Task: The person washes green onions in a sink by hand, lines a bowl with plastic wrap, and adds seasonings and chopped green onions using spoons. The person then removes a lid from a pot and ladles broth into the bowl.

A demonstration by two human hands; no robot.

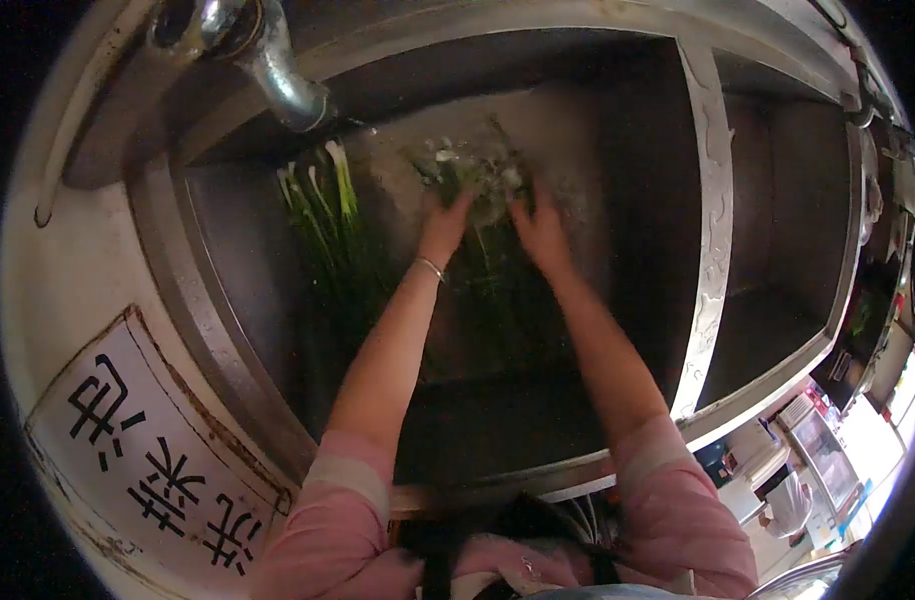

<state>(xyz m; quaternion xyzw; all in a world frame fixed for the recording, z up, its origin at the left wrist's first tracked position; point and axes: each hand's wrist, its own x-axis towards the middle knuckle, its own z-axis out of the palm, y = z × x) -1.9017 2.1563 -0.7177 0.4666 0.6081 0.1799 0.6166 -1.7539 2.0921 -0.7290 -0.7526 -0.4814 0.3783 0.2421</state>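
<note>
My left hand (445, 222) and my right hand (540, 228) are in the water of a metal sink basin, side by side. Both seem closed around green onions (487, 265), whose dark green leaves trail back toward me between my forearms. Splashing water and motion blur hide most of the fingertips. Left of my left hand, another bunch of green onions (322, 205) lies in the water, white ends pointing away from me. A bracelet (430, 268) circles my left wrist.
A metal faucet (287, 85) hangs over the basin's far left corner. A wet metal divider (715, 200) separates a second basin (787, 210) on the right. A sign with Chinese characters (157, 460) is at the left. Another person (789, 505) appears at the lower right.
</note>
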